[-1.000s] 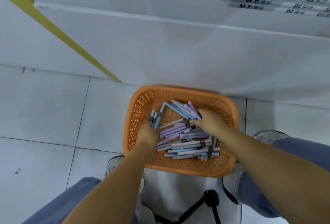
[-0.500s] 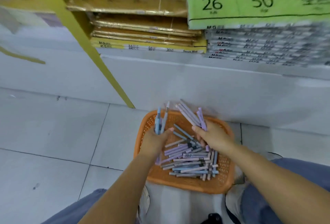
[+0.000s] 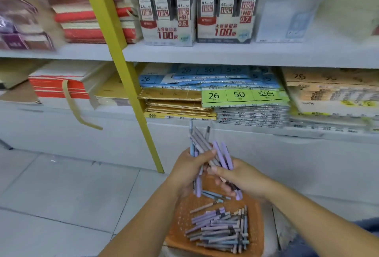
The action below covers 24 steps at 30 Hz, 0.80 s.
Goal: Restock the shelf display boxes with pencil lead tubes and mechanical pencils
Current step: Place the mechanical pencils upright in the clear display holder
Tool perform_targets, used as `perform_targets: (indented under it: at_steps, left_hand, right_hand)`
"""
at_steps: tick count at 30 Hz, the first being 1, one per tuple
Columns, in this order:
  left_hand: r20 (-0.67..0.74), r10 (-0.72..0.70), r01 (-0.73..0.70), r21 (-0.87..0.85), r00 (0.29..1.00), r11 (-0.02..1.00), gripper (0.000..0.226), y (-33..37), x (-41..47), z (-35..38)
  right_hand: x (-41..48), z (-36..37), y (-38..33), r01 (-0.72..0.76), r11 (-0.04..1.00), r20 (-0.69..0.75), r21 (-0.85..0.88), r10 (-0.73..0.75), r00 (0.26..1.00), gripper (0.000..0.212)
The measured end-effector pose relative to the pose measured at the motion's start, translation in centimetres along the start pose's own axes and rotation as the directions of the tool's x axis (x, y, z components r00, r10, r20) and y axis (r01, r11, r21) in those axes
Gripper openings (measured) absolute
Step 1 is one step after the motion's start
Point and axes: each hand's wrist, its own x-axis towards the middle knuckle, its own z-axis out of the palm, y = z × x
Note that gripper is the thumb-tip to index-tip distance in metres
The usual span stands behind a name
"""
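Two hands lift a bunch of mechanical pencils above an orange basket, in front of the shop shelves.

The left hand (image 3: 190, 169) is clenched round several mechanical pencils (image 3: 202, 144), grey, blue and lilac, which fan upward from its fist. The right hand (image 3: 241, 179), just beside it, grasps the lilac ones of the same crossed bunch, with fingers curled under them. Below both hands the orange basket (image 3: 257, 224) stands on the tiled floor (image 3: 61, 191), and a heap of loose pencils (image 3: 221, 230) lies toward its near edge. On the upper shelf (image 3: 225, 54), near its front edge and just right of the yellow post (image 3: 123, 68), stand two display boxes of lead tubes side by side: the 0.5 box (image 3: 168, 31) and the 0.7 box (image 3: 225, 30). Stacked paper packs (image 3: 242, 98) fill the shelf below.
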Motion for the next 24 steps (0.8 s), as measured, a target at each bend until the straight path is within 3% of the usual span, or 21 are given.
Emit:
perform_targets:
  at_steps: [6,11,13,15,17,21,24]
  left_hand:
    - [-0.001,0.104,-0.104,0.056,0.995,0.993,0.028,7.1,-1.2,0.9]
    - [0.093,0.185,-0.189,0.037,0.978,0.981,0.018,12.8,-1.1,0.8]
    - [0.090,0.217,-0.223,0.059,0.972,0.973,0.024,14.3,-0.8,0.9]
    - [0.128,0.236,-0.251,0.115,0.963,0.961,0.036,15.0,-0.2,1.4]
    - [0.152,0.239,-0.264,0.174,0.959,0.949,0.033,15.1,0.3,2.3]
    - [0.104,0.249,-0.260,0.110,0.963,0.959,0.024,14.9,1.5,3.7]
    - [0.097,0.250,-0.259,0.093,0.963,0.961,0.027,14.9,2.1,3.7]
  right_hand:
    - [-1.9,-1.9,-5.5,0.108,0.991,-0.019,-0.079,-0.109,0.994,0.030]
    - [-2.9,-4.8,-10.2,0.204,0.954,-0.105,-0.220,-0.231,0.967,0.022]
    - [-2.8,-5.9,-11.7,0.213,0.944,-0.112,-0.253,-0.247,0.963,0.020]
    - [-2.7,-6.7,-12.9,0.215,0.934,-0.080,-0.285,-0.247,0.966,0.014]
    - [-2.5,-7.4,-13.5,0.213,0.921,-0.042,-0.326,-0.239,0.970,0.012]
    - [-1.9,-8.4,-13.2,0.208,0.916,-0.068,-0.342,-0.245,0.967,0.019]
    - [-1.3,-8.8,-12.9,0.213,0.914,-0.075,-0.345,-0.253,0.965,0.007]
